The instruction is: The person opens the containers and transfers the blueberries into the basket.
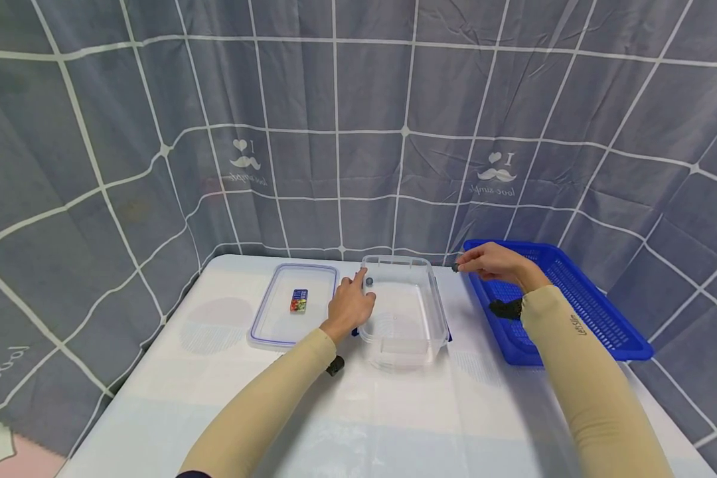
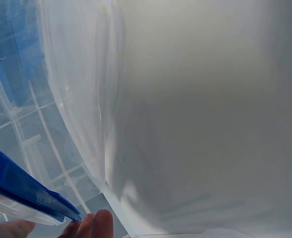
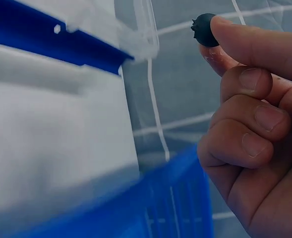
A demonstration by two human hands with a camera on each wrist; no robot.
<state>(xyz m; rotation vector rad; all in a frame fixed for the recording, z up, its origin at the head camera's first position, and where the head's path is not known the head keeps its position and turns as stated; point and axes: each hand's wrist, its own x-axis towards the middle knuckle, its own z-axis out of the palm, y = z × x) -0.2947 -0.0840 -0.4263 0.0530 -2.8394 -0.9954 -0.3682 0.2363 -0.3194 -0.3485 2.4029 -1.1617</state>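
Note:
A clear plastic container (image 1: 403, 312) stands on the table. A blueberry (image 1: 368, 282) lies inside it near the left wall. At that left rim is my left hand (image 1: 349, 305), its thumb on one side and fingers on the other; the left wrist view shows the fingertips (image 2: 103, 223) by a blue latch (image 2: 31, 191). My right hand (image 1: 496, 264) pinches another blueberry (image 3: 205, 30) between thumb and index finger, above the far left corner of a blue basket (image 1: 585, 302). The other right fingers are curled into the palm.
A clear lid with a blue seal (image 1: 269, 325) lies left of the container, bearing a small colourful label (image 1: 299, 301). Behind the table hangs a grey curtain (image 1: 370, 166) with white grid lines. The white table (image 1: 388, 411) extends in front of the container.

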